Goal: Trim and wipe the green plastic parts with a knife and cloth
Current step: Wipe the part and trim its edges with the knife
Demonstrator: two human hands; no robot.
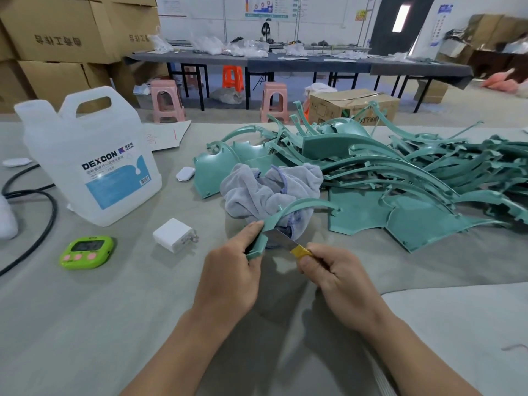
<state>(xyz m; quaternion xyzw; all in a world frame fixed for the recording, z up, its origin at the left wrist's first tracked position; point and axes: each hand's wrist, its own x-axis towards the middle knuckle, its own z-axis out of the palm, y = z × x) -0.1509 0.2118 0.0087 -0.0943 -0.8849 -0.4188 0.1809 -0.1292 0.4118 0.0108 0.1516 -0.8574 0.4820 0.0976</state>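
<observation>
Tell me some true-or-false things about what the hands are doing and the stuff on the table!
1. The left hand holds a curved green part. True.
2. The right hand holds the cloth. False: it grips the knife; the cloth lies bunched on the table beyond the hands.
3. The knife's blade meets the curved green part close to the left hand. True.
4. The timer is pink all over. False: it is bright green with pink buttons.
5. The white jug lies on its side. False: it stands upright.
</observation>
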